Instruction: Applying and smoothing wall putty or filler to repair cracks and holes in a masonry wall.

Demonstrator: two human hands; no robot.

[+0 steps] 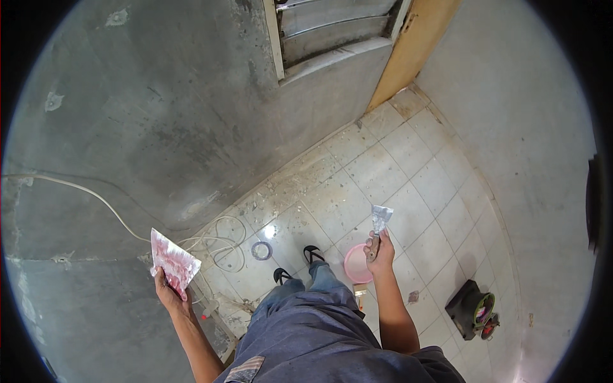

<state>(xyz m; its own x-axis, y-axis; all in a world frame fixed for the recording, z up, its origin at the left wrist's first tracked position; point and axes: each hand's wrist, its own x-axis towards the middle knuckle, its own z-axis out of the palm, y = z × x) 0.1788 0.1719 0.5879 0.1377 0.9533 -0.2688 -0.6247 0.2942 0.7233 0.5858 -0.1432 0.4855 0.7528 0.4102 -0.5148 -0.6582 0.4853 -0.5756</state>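
Note:
My left hand (168, 292) grips the lower edge of a flat, pale plate (171, 256) smeared with reddish-pink paste. The plate is held up at the left, in front of the grey wall (166, 127). In my right hand (384, 253) is a putty knife (381, 218), its handle wrapped by the fingers and its blade pointing away from me. Whitish-grey residue covers the blade, which touches nothing. Below and left of that hand, a pink basin (357, 264) stands on the floor, partly hidden by it. A flat brush (361, 290) lies close to the basin.
A cable (102, 199) runs along the left wall and coils on the tiled floor (440, 239). A roll of tape (262, 250) lies left of my sandalled feet. At the right stands a black object (467, 309) with a round opening. A louvred window (338, 38) and wooden door (412, 48) are ahead.

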